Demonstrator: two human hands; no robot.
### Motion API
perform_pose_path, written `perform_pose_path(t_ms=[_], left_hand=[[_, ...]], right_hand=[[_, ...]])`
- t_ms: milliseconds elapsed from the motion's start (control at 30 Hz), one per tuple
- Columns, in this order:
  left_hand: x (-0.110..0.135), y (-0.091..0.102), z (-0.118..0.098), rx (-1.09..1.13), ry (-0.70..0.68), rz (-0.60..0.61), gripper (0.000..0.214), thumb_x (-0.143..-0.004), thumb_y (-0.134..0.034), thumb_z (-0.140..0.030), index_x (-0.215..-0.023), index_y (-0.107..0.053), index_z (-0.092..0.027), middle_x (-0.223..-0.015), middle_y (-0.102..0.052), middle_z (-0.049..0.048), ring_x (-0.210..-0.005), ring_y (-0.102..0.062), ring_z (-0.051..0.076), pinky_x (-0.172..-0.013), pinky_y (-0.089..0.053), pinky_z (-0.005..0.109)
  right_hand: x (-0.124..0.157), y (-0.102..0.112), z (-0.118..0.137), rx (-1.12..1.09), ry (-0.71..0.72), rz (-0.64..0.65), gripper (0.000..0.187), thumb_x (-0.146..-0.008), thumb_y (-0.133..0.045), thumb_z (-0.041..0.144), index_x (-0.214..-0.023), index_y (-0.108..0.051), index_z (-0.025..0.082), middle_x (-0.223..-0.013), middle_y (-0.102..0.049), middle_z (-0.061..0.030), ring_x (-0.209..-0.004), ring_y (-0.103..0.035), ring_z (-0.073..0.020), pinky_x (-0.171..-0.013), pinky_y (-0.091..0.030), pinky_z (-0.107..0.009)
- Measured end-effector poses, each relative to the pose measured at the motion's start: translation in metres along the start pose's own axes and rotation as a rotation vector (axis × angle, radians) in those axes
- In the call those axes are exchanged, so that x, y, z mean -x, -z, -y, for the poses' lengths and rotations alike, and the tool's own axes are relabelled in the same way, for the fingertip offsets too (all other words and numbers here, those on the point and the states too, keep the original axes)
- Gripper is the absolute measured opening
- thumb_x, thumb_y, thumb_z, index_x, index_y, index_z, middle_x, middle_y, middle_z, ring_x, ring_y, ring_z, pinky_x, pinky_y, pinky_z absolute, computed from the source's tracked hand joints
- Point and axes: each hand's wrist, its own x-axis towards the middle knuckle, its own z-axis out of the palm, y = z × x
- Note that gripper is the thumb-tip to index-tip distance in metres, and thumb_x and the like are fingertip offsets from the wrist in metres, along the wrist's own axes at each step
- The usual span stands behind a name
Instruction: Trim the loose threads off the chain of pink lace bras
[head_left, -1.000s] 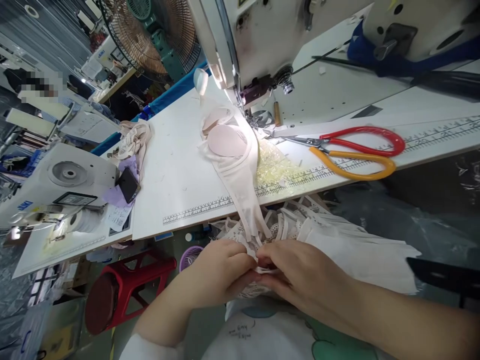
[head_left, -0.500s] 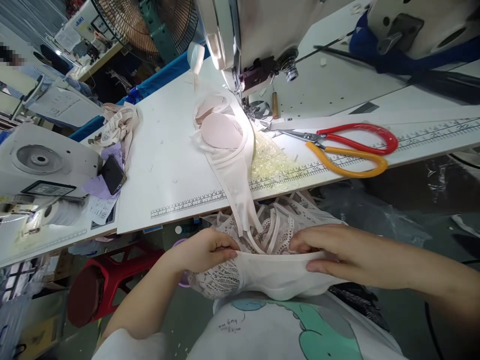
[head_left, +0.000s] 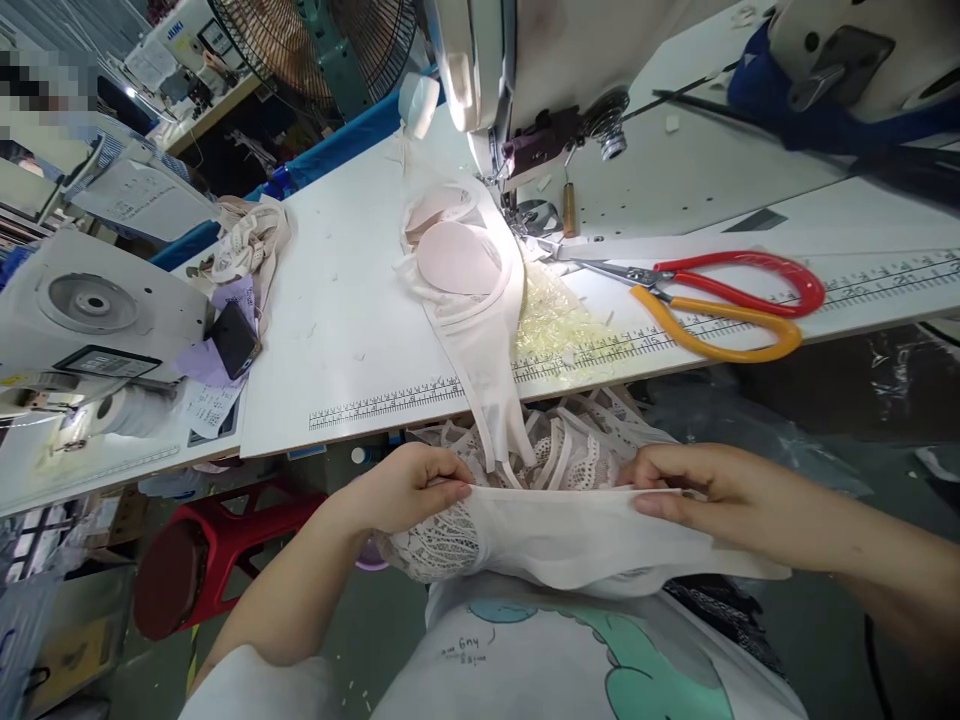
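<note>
Left hand and right hand had drawn apart, each pinching the cream fabric at its top edge, 9 and 3 o'clock; likely light, limp, best held there

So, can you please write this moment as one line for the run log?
left hand: pinches white fabric piece | right hand: pinches its other end | table: scissors, bra cups

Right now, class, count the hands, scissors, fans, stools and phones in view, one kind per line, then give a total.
Hands: 2, left hand and right hand, both gripping the cloth
Scissors: 1
Fan: 1
Stool: 1
Phone: 1
Total: 6
</note>
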Motion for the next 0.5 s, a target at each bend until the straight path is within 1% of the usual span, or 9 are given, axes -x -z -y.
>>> perform_pose_path(t_ms=[100,167,233,300,367,433,500], left_hand=[[-0.003,0.001,0.005,-0.007,0.0,-0.004,0.02,-0.084,-0.05,-0.023,-0.078,-0.067,-0.015,-0.062,-0.06,0.0011,-0.054,-0.049,0.011,-0.049,-0.039,0.02],[-0.004,0.0,0.01,-0.001,0.003,-0.006,0.02,-0.083,-0.05,-0.023,-0.078,-0.068,-0.015,-0.065,-0.063,0.0019,-0.056,-0.052,0.012,-0.051,-0.041,0.021],[-0.004,-0.002,0.015,0.006,0.01,-0.015,0.02,-0.083,-0.051,-0.023,-0.079,-0.068,-0.014,-0.067,-0.064,0.0027,-0.058,-0.054,0.013,-0.053,-0.042,0.021],[-0.003,-0.004,0.02,0.015,0.018,-0.045,0.02,-0.083,-0.051,-0.023,-0.078,-0.068,-0.014,-0.067,-0.064,0.003,-0.059,-0.054,0.013,-0.054,-0.043,0.022],[-0.002,-0.007,0.022,0.013,0.018,-0.079,0.02,-0.083,-0.051,-0.023,-0.077,-0.068,-0.014,-0.067,-0.064,0.0032,-0.058,-0.055,0.013,-0.053,-0.042,0.022],[-0.003,-0.01,0.023,0.012,0.0,-0.078,0.02,-0.083,-0.051,-0.022,-0.077,-0.068,-0.014,-0.068,-0.065,0.0037,-0.058,-0.055,0.014,-0.052,-0.042,0.022],[-0.003,-0.012,0.021,0.003,-0.028,-0.057,0.02,-0.084,-0.051,-0.023,-0.079,-0.068,-0.014,-0.071,-0.066,0.0044,-0.06,-0.057,0.014,-0.053,-0.043,0.022]], right_hand=[[-0.002,0.001,-0.005,-0.052,-0.078,0.124,0.043,-0.084,-0.046,0.057,-0.065,-0.058,0.021,-0.064,-0.057,-0.0021,-0.059,-0.054,-0.0175,-0.049,-0.042,-0.026],[-0.003,0.0,-0.009,-0.126,-0.099,0.093,0.045,-0.082,-0.047,0.06,-0.068,-0.061,0.02,-0.067,-0.059,-0.0033,-0.062,-0.055,-0.0185,-0.053,-0.043,-0.027],[-0.002,-0.001,-0.016,-0.19,-0.11,0.025,0.045,-0.082,-0.048,0.06,-0.068,-0.061,0.019,-0.069,-0.06,-0.0034,-0.065,-0.055,-0.0187,-0.056,-0.043,-0.028],[0.0,-0.002,-0.024,-0.214,-0.131,-0.056,0.044,-0.083,-0.049,0.058,-0.065,-0.059,0.02,-0.068,-0.059,-0.0024,-0.063,-0.053,-0.0178,-0.055,-0.042,-0.027],[0.002,-0.003,-0.027,-0.207,-0.16,-0.086,0.043,-0.083,-0.049,0.057,-0.062,-0.056,0.02,-0.064,-0.057,-0.0015,-0.059,-0.051,-0.0168,-0.052,-0.04,-0.027],[0.002,-0.005,-0.023,-0.191,-0.153,-0.097,0.042,-0.082,-0.051,0.055,-0.059,-0.053,0.02,-0.063,-0.057,-0.0019,-0.057,-0.05,-0.0165,-0.051,-0.04,-0.027],[0.001,-0.006,-0.013,-0.181,-0.108,-0.121,0.039,-0.081,-0.053,0.051,-0.057,-0.049,0.021,-0.066,-0.059,-0.0027,-0.059,-0.052,-0.0168,-0.052,-0.041,-0.027]])
